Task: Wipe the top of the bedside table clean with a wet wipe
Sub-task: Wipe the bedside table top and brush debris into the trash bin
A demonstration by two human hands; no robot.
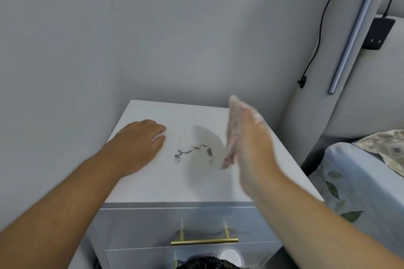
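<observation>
The white bedside table top (153, 183) carries a dark grey smear of dirt (193, 152) near its middle. My left hand (140, 142) lies flat, palm down, on the left part of the top, holding nothing. My right hand (251, 144) is raised on edge above the right side of the top, blurred with motion. A pale wet wipe (232, 131) hangs against its palm and fingers, its lower end close to the smear. The hand's shadow falls over the dirt.
A grey wall stands behind and left of the table. Below the top is a drawer with a brass handle (204, 240). A bed with patterned bedding (358, 181) is at the right, with a padded headboard, a black cable (314, 54) and a black adapter (379, 34).
</observation>
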